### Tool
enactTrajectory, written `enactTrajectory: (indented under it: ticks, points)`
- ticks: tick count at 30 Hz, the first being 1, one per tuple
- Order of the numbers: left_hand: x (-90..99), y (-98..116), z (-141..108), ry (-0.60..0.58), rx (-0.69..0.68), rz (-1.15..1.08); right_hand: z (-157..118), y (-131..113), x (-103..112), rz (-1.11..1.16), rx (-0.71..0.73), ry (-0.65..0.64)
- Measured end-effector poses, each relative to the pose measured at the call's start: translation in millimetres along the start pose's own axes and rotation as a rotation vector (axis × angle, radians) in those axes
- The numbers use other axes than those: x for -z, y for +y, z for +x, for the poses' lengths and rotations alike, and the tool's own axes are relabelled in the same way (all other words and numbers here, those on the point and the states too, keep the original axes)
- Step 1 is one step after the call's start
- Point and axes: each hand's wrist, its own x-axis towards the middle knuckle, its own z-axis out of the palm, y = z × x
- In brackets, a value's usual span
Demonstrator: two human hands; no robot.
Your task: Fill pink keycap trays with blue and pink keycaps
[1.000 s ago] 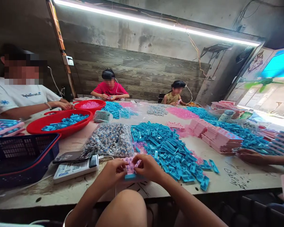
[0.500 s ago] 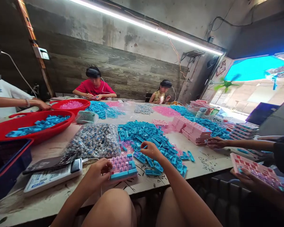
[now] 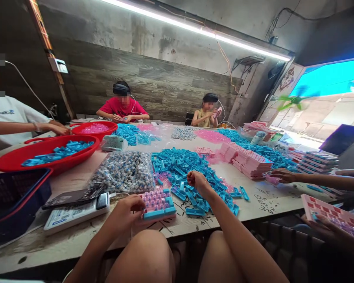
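A pink tray (image 3: 157, 205) filled with small clear pinkish pieces and blue pieces along its front and right edges lies near the table's front edge. My left hand (image 3: 130, 210) rests at the tray's left side, its fingers curled around that edge. Over the big heap of blue pieces (image 3: 179, 163), to the right of the tray, is my right hand (image 3: 198, 181), with its fingers pinched together; anything between them is too small to make out. Some pink pieces (image 3: 164, 179) lie between the tray and the blue heap.
To the left are a clear bag of small grey-white parts (image 3: 125, 173), a white device (image 3: 76, 214), a dark blue basket (image 3: 16, 204) and red basins (image 3: 85, 151). Stacked pink trays (image 3: 250, 163) stand at right. A neighbour's hands work at the far right; other people sit across and left.
My right hand has lifted slightly over the blue heap. The view has shifted a little. At the right, the neighbour's hand now has pink pieces at it; the far person's hands are raised.
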Motion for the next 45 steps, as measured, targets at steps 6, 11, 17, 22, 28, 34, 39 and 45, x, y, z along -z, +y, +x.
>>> enactTrajectory:
  ticks: [6, 11, 17, 22, 28, 34, 39, 45]
  points:
    - [4.5, 3, 5, -0.045, 0.057, 0.102, -2, 0, 0, 0.033, 0.008, -0.001]
    - [8.2, 7, 8, -0.112, 0.074, 0.174, 2, 3, 4, 0.042, 0.009, 0.037]
    - [12.8, 8, 15, -0.177, -0.003, 0.261, 4, 4, 6, 0.039, 0.007, 0.065]
    - [12.1, 0, 16, -0.182, -0.075, 0.23, 3, 3, 5, 0.028, 0.007, 0.07]
    - [7.3, -17, 18, -0.216, -0.223, 0.222, -1, 1, 6, 0.0, 0.015, 0.073]
    - [-1.6, -27, 21, -0.21, -0.323, 0.26, -1, 1, 7, -0.017, 0.025, 0.097]
    - [-2.2, -28, 19, -0.213, -0.34, 0.263, 2, 4, 10, -0.047, 0.037, 0.14]
    - [-5.1, -33, 19, -0.167, -0.371, 0.287, 6, 8, 15, -0.108, 0.074, 0.232]
